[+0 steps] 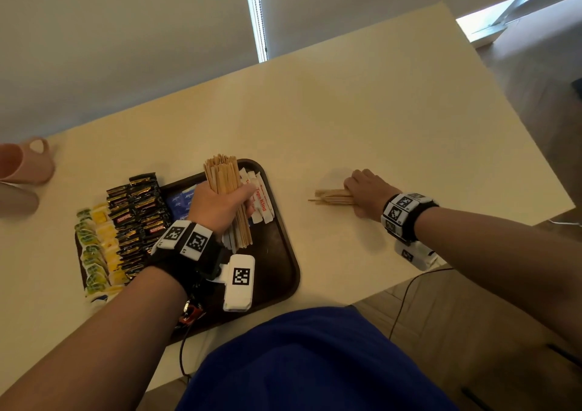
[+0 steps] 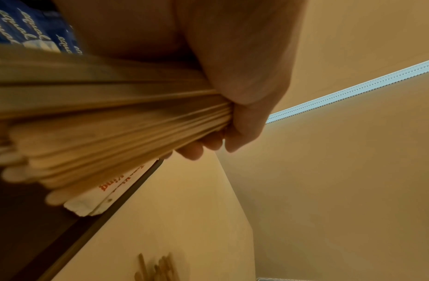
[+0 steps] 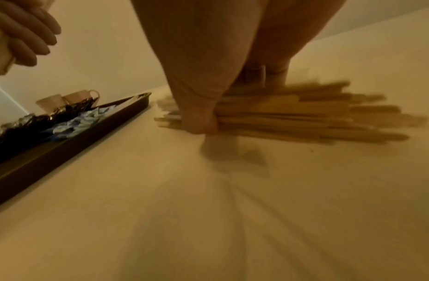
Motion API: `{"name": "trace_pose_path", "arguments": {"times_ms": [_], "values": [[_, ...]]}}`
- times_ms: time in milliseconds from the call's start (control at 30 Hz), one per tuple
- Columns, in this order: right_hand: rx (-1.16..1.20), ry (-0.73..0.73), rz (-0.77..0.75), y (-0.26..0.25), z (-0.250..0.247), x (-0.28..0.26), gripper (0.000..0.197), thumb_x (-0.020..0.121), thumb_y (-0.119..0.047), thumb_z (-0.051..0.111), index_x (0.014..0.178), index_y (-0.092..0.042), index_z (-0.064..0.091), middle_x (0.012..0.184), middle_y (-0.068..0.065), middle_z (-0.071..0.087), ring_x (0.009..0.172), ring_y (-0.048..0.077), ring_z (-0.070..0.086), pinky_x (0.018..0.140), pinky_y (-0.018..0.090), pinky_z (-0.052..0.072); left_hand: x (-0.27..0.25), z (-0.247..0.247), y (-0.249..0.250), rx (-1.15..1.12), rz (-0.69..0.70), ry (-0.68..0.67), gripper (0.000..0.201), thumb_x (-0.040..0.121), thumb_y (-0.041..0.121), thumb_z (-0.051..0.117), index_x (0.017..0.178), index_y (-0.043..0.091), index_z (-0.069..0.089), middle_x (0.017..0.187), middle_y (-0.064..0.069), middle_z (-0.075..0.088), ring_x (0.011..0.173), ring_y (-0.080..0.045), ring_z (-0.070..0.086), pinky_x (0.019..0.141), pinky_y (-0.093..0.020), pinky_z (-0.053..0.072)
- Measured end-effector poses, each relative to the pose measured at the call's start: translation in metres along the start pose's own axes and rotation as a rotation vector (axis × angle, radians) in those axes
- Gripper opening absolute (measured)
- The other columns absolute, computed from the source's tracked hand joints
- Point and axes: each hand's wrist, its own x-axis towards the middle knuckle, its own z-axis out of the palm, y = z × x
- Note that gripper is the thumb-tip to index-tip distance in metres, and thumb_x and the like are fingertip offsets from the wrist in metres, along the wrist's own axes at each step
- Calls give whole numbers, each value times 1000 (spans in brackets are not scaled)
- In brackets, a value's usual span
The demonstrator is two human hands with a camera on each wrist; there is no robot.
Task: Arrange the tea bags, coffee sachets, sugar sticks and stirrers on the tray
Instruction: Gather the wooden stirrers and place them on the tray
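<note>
Left hand (image 1: 220,204) fists big stirrer bundle (image 1: 227,190) over tray (image 1: 283,265), above sugar sticks (image 1: 263,202). Right hand (image 1: 368,194) pinches leftover stirrers (image 1: 330,197) on table (image 1: 393,127). I'd square ends before lifting, merge bundles.

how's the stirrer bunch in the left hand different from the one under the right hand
The left-hand bunch is thick, lifted above the tray, gripped by the left hand. The right-hand bunch is thinner, flat on the table, grasped by the right hand. Both are pale wooden sticks.
</note>
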Motion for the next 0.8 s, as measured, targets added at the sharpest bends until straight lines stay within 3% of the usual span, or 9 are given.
{"name": "trace_pose_path", "arguments": {"times_ms": [300, 533, 800], "values": [[-62, -55, -11, -3, 8, 1, 28, 90, -8, 53, 118, -6, 50, 123, 11, 48, 114, 28, 45, 93, 36, 43, 0, -7, -6, -19, -26, 42, 25, 92, 28, 68, 98, 4, 66, 70, -3, 71, 66, -17, 71, 70, -33, 61], [-112, -57, -55, -4, 4, 2, 25, 98, 0, 36, 120, -4, 46, 122, 15, 51, 113, 31, 49, 90, 37, 42, -3, -8, -8, -40, -31, 41, 17, 92, 28, 67, 87, 12, 66, 70, -3, 71, 72, -22, 71, 83, -46, 60], [-130, -91, -47, -5, -4, 5, 24, 96, -8, 46, 120, -3, 45, 120, 16, 52, 109, 32, 51, 88, 40, 46, -2, -9, -10, -42, -13, 57, 18, 91, 29, 68, 88, 11, 66, 69, -3, 71, 68, -19, 71, 78, -42, 62]]}}
